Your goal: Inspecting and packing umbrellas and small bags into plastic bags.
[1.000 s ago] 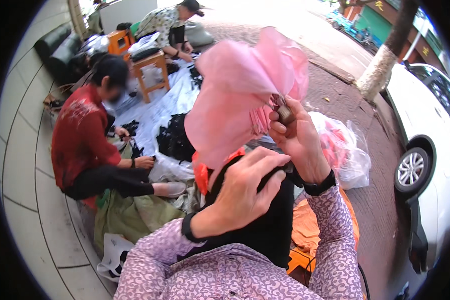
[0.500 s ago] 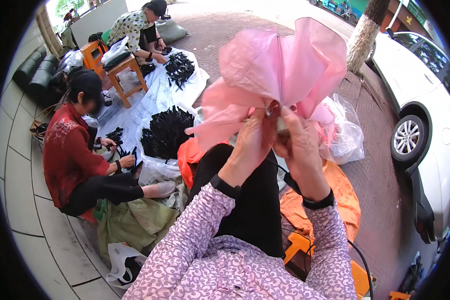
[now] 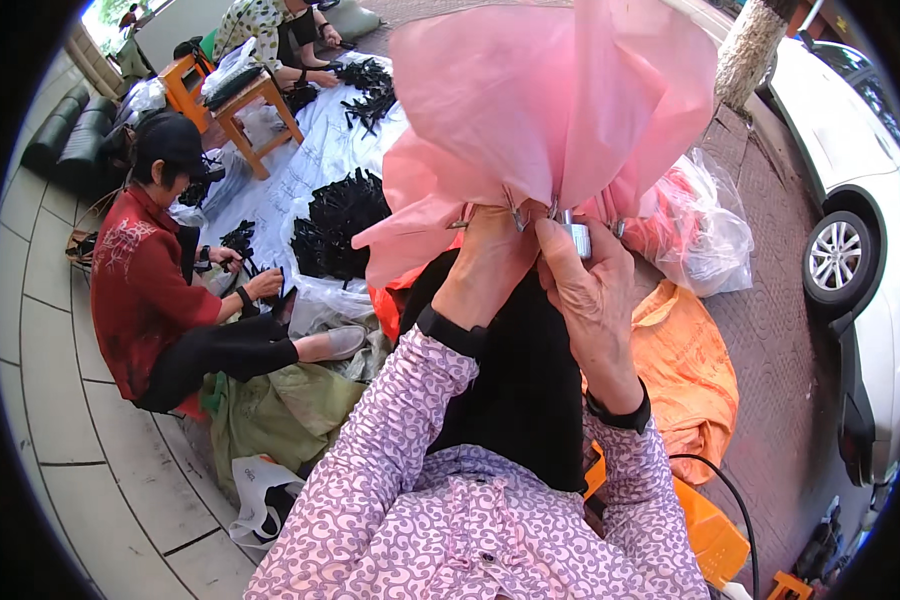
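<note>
Head view: there you were, the pink cloth spread out above both hands, wire ribs poking from its gathered lower edge. Your right hand was closed, its fingers clamped on a silver metal piece just below the folds. Your left hand was close beside it, up against the gathers, its fingertips out of sight; whether they were pinched or apart, I couldn't tell.

Watch those ribs! Their bare ends looked ready to snag the thin cloth on any sideways tug, or to prick your left hand if it slid. The metal piece looked smooth and sat near the fingertips, so an eased thumb might have dropped it onto your lap. And all that loose cloth, a puff of wind could have swung it over your grip.

Now, the blind spots: the cloth's top ran off the upper edge, its far side was hidden, and what the metal piece joined to, nobody could say. The reddish stuff in the clear bag was a blur, and the farther co-worker was cut off at the top.
</note>
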Tool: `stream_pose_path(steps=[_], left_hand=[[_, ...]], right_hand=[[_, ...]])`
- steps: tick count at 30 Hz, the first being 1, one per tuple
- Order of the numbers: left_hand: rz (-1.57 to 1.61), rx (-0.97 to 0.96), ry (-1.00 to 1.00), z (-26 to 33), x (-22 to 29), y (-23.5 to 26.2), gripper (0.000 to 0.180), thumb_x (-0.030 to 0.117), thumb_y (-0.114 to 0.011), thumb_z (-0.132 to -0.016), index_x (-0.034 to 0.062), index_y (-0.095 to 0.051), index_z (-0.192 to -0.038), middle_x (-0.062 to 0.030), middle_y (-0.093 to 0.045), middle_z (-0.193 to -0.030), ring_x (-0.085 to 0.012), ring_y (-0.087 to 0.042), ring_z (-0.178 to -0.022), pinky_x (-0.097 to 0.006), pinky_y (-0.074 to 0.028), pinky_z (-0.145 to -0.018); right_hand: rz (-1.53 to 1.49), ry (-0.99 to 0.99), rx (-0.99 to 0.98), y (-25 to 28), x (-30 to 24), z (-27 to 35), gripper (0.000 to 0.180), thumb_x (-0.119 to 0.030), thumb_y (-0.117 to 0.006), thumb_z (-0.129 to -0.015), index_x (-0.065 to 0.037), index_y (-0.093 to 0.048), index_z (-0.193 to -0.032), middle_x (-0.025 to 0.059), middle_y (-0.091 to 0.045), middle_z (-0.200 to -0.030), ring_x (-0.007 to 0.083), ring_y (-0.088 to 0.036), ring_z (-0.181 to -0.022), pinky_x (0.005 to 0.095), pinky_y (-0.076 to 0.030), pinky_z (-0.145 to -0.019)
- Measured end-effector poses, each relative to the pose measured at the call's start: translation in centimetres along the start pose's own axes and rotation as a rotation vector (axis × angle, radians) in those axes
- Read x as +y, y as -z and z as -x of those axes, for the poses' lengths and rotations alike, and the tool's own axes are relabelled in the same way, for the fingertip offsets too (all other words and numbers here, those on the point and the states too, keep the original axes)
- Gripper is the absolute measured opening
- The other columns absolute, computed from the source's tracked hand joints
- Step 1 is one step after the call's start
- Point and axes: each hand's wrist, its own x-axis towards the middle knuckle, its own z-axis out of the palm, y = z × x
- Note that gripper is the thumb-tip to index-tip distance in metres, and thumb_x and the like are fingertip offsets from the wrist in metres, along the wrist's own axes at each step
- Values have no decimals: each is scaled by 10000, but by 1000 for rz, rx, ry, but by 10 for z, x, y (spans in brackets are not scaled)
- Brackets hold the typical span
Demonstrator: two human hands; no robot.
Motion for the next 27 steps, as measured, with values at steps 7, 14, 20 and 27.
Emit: stream_pose_path(steps=[7, 14, 20, 27], left_hand=[[-871, 2, -95, 25, 18, 21, 147, 234, -504, -969, 98, -558, -975, -6, -552, -873, -146, -540, -775, -303, -462, -711], [-317, 9, 94, 38, 16, 46, 183, 176, -479, -981, 44, -577, -1062, -49, -595, -1002, -155, -582, -886, -323, -505, -802], [-263, -70, 10, 46, 28, 51, 214, 203, -534, -960, 62, -574, -1115, -40, -598, -1061, -149, -576, -981, -344, -500, -857], [-179, -102, 97, 64, 35, 18, 308, 212, -618, -906, 36, -536, -1144, -32, -555, -1118, -127, -519, -1063, -304, -441, -909]], right_hand=[[264, 216, 114, -5, -4, 11, 308, -264, -726, -806, 8, -588, -848, -12, -476, -601, 70, -407, -514, 236, -335, -475], [477, 353, 129, -11, -4, 14, 293, -186, -770, -745, 16, -590, -858, 67, -527, -602, 125, -490, -516, 275, -407, -491], [564, 452, 106, -19, -2, 17, 358, -167, -786, -724, 19, -592, -960, 126, -608, -669, 226, -610, -552, 311, -474, -527], [577, 585, 129, -23, 11, 15, 417, -159, -768, -716, 40, -568, -1022, 179, -607, -700, 354, -629, -617, 387, -493, -528]])
